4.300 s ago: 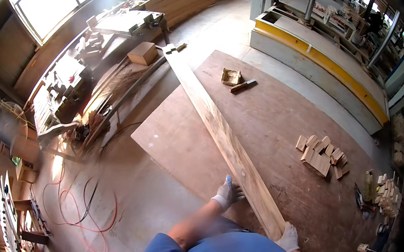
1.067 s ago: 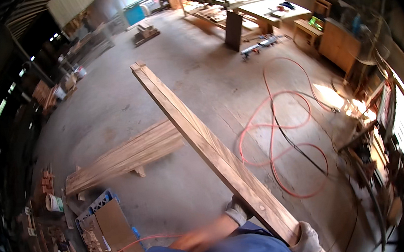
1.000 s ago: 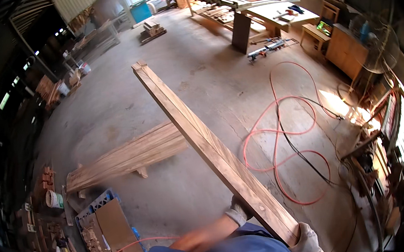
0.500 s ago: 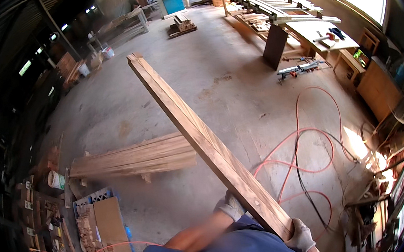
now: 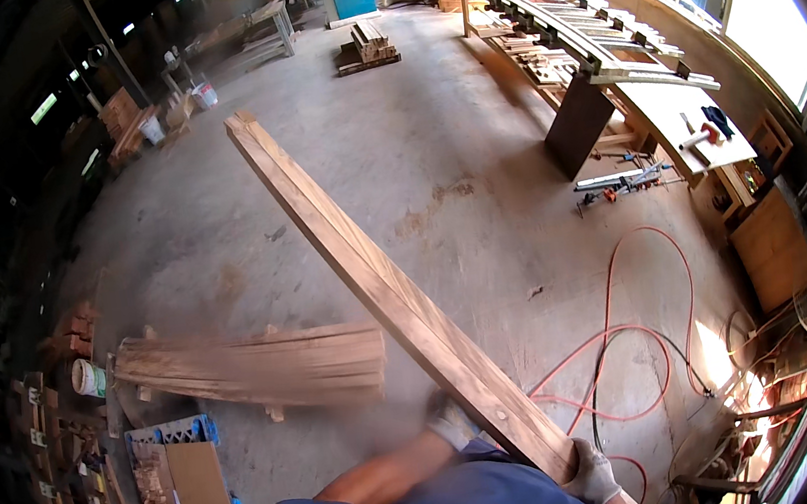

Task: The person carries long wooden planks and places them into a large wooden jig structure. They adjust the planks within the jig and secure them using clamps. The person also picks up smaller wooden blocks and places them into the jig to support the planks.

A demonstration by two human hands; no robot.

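Note:
A long wooden beam (image 5: 366, 272) slants across the view, its far end up at the left and its near end against my body at the lower right. It seems to be made of boards joined along their length. My right hand (image 5: 592, 476), in a pale work glove, is closed round the near end. Farther up the beam, my gloved left hand (image 5: 455, 422) grips its left side from below, with the fingers mostly hidden behind the wood. To the left of the beam lies a low stack of long boards (image 5: 257, 369), resting on cross pieces above the concrete floor.
A blue crate (image 5: 206, 429) with cardboard and wood scraps stands at the lower left, near a white bucket (image 5: 88, 377). Red hose (image 5: 661, 361) loops over the floor at right. A long clamping rack (image 5: 535, 9) and bench (image 5: 679, 117) line the window side, with bar clamps (image 5: 622, 183) below.
The beam's far end has swung slightly left over the floor, and the whole view has shifted and turned a little. Both hands keep their hold on the beam.

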